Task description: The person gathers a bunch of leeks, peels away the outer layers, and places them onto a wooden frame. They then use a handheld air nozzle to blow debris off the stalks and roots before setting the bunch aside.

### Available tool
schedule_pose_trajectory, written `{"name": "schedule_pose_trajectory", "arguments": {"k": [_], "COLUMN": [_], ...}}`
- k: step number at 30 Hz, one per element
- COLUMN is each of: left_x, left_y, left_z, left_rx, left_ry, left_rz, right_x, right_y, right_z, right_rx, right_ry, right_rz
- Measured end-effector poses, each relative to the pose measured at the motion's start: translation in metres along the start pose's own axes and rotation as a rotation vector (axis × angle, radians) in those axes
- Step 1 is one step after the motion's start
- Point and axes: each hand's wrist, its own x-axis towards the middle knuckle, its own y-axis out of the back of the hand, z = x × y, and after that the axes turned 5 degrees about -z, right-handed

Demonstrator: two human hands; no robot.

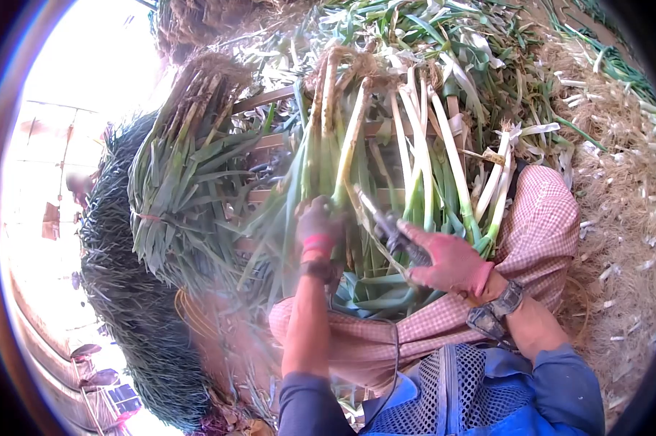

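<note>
My left hand point(317, 227), in a pink-cuffed glove, is closed around the green part of a green onion point(353, 134). Its pale stalk and roots point away from me. In my right hand point(448, 263), also gloved, is a dark air blow gun point(399, 238), its thin nozzle angled toward the held stalk. More loose green onions point(420, 145) lean side by side over a slatted wooden rack point(273, 140), just beyond my right hand. Leaves hide part of the rack, and the fingers of my left hand are slightly blurred.
A tied bundle of green onions point(172, 174) lies to the left, beside a tall dark-green stack point(124, 291). Peeled leaves point(386, 29) are heaped at the back. Cut roots point(622, 240) cover the ground on the right. A thin dark hose point(396, 349) crosses my lap.
</note>
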Motion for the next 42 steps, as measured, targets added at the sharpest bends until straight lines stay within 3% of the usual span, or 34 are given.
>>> {"name": "schedule_pose_trajectory", "arguments": {"k": [2,4,6,10,12,14,16,19,23,28,29,31,33,36,38,42], "left_x": [-0.004,-0.006,-0.002,0.004,0.003,0.002,0.001,0.0,-0.01,-0.014,-0.015,-0.016,-0.015,-0.001,-0.003,-0.013], "left_y": [0.001,0.0,-0.004,-0.019,-0.021,-0.021,-0.02,-0.019,-0.015,-0.015,-0.013,-0.009,-0.007,-0.015,-0.012,0.001], "left_z": [0.006,0.008,0.003,-0.012,-0.015,-0.016,-0.015,-0.01,-0.004,0.003,0.005,0.009,0.011,-0.005,0.0,0.012], "left_rx": [-0.031,-0.061,-0.076,-0.036,-0.052,-0.035,-0.054,-0.066,-0.036,-0.079,-0.094,-0.092,-0.091,-0.592,-0.741,-0.637], "left_ry": [0.03,0.056,0.084,-0.04,-0.06,-0.114,-0.079,-0.034,-0.003,0.048,0.061,0.043,0.025,-0.104,-0.106,-0.095], "left_rz": [0.033,0.07,0.041,0.129,0.14,0.159,0.124,0.077,0.071,0.03,0.01,0.023,0.036,-0.015,-0.016,-0.011], "right_x": [0.0,0.005,0.013,0.014,0.02,0.03,0.031,0.05,0.081,0.119,0.128,0.132,0.122,0.076,0.049,-0.014], "right_y": [-0.004,-0.008,-0.016,-0.023,-0.016,-0.02,-0.017,-0.016,0.031,0.07,0.073,0.077,0.073,0.06,0.039,0.021], "right_z": [-0.014,-0.022,-0.019,-0.022,-0.03,-0.025,-0.029,-0.02,-0.039,-0.04,-0.036,-0.021,-0.008,-0.009,0.01,0.0], "right_rx": [0.042,-0.001,-0.042,-0.058,-0.077,-0.024,-0.045,-0.097,-0.026,0.029,0.001,0.018,-0.035,-0.012,0.05,0.204], "right_ry": [0.049,0.002,0.026,0.06,-0.036,0.044,0.012,-0.006,-0.139,-0.244,-0.175,-0.163,-0.117,-0.133,0.007,0.031], "right_rz": [-0.207,-0.213,-0.009,-0.169,-0.195,-0.005,-0.057,0.041,0.016,0.126,0.209,0.18,0.162,0.012,-0.024,-0.17]}}
